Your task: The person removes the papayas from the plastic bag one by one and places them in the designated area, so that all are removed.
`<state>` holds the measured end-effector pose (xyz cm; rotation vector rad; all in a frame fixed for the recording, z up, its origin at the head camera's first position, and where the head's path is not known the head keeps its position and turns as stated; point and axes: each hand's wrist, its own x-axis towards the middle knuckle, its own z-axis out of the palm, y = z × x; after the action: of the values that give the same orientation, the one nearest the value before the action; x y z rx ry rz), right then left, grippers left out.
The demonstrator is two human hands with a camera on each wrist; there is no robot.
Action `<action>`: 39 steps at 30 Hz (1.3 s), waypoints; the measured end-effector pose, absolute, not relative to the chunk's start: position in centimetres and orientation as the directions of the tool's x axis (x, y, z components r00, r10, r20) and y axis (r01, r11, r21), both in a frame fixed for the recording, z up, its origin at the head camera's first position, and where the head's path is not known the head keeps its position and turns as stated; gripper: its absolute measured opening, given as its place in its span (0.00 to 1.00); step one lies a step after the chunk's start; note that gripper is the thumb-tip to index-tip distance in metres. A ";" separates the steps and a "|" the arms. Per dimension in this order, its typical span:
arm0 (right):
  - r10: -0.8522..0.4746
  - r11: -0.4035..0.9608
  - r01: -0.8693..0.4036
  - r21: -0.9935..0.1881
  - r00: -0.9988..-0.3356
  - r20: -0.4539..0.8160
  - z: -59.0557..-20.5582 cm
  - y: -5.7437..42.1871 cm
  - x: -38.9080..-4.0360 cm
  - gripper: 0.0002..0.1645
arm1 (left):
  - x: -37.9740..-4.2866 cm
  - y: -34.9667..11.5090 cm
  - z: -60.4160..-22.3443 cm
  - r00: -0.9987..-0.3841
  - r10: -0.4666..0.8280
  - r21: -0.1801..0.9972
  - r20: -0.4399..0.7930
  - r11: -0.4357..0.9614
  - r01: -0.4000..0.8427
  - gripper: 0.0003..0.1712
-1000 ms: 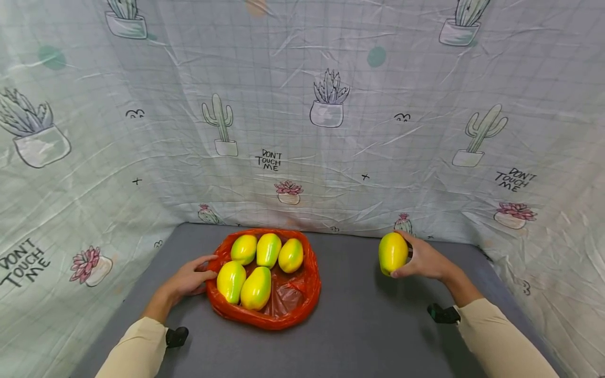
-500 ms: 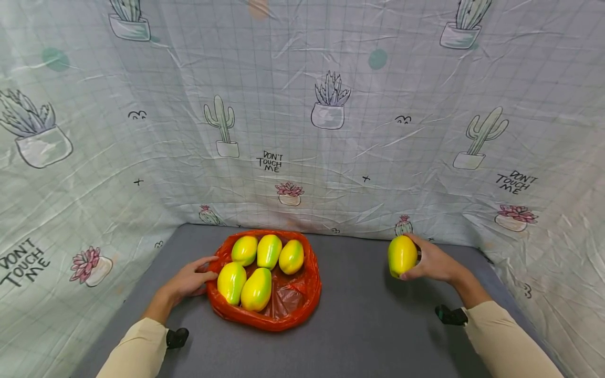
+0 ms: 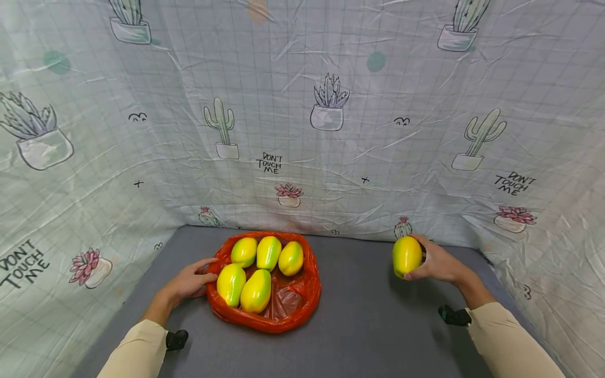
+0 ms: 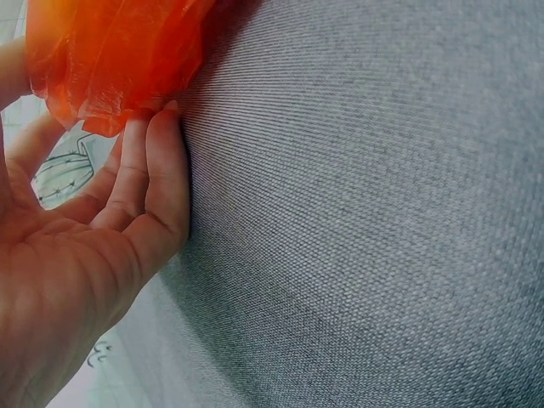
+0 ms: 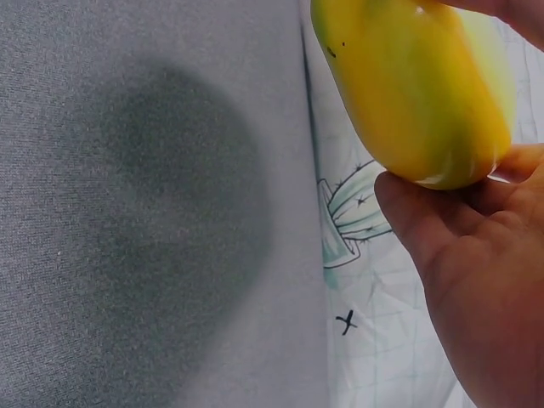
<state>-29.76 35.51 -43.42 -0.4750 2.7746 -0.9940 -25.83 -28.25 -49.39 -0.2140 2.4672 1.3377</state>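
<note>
My right hand (image 3: 441, 262) holds a yellow-green mango (image 3: 407, 257) by its right side, thumb below and fingers above. In the right wrist view the mango (image 5: 416, 85) hangs over the table, casting a shadow apart from it. At centre left in the head view lies a red plastic bag (image 3: 309, 302), its rim rolled open. Several more mangoes (image 3: 256, 291) lie inside, toward its left and back. My left hand (image 3: 189, 281) rests against the bag's left rim. Up close, its loosely extended fingers (image 4: 166, 170) touch the red plastic (image 4: 119, 59); some fingertips are hidden behind it.
The grey tabletop (image 3: 350, 315) runs between the bag and the right hand. A pale cloth printed with cacti (image 3: 326, 173) rises behind the table and along both sides.
My right hand has carried the mango a short way to the right, slowing toward now. The left hand, bag and mangoes inside keep their places.
</note>
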 end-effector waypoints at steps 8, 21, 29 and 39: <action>-0.341 0.731 -0.231 -0.641 -0.939 -0.051 -43.6 36.0 -29.8 0.72 | -25.7 -28.2 -49.3 -0.934 0.024 0.786 -0.357 0.548 -0.287 0.40; -0.337 0.719 -0.237 -0.654 -0.941 -0.030 -44.2 36.5 -30.0 0.69 | -25.7 -28.1 -49.1 -0.934 0.022 0.788 -0.358 0.543 -0.289 0.40; -0.337 0.705 -0.236 -0.668 -0.941 -0.023 -44.7 37.1 -30.1 0.68 | -25.7 -28.1 -49.1 -0.935 0.024 0.787 -0.355 0.548 -0.285 0.40; -0.335 0.699 -0.222 -0.680 -0.942 -0.037 -45.4 37.8 -30.2 0.69 | -25.6 -28.2 -48.9 -0.932 0.021 0.778 -0.361 0.558 -0.288 0.40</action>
<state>-30.19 37.78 -45.41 -0.4532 2.7481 -1.0696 -25.64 -28.15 -48.88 -0.2190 2.4667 1.3203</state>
